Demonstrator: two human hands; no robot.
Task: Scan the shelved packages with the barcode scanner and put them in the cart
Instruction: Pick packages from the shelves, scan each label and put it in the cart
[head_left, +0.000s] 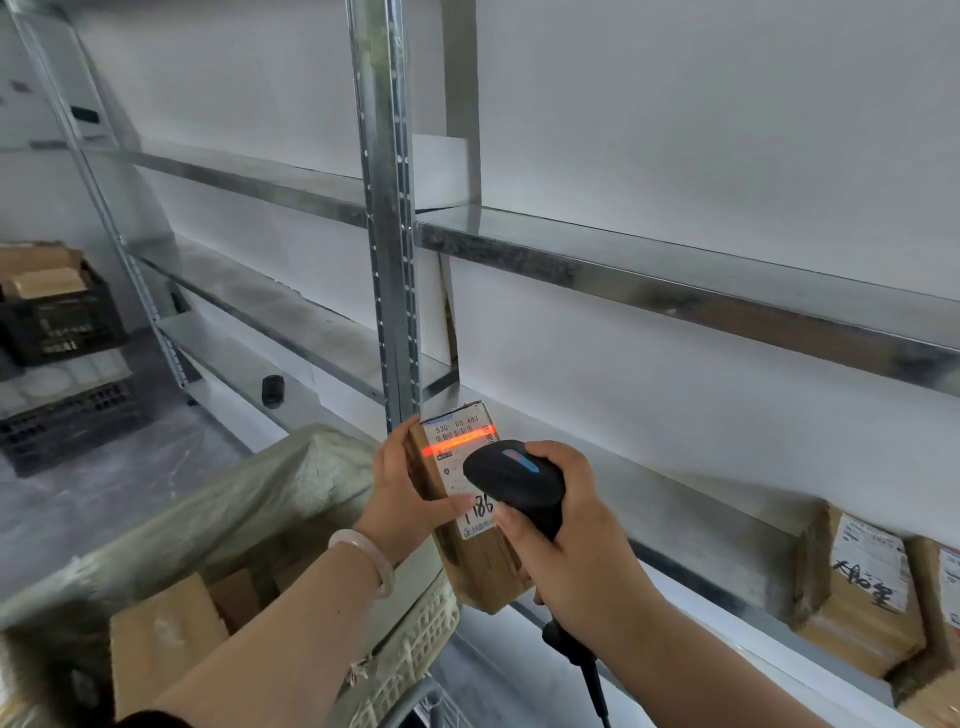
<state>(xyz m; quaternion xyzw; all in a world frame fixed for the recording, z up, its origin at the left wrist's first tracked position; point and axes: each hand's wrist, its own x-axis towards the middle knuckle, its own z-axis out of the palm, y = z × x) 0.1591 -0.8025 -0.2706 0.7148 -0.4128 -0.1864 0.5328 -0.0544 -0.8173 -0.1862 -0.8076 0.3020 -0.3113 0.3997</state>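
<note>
My left hand grips a brown cardboard package by its left edge, thumb on the white shipping label. My right hand holds a black barcode scanner just over the package. A red scan line glows across the barcode at the label's top. Below my left arm is the cart, lined with a greenish sack and holding several cardboard boxes. Two more taped packages lie on the metal shelf at the right.
Galvanized shelving runs along the white wall, with an upright post just beyond the package. A small black object lies on a lower shelf at left. Black crates with boxes are stacked at the far left on the grey floor.
</note>
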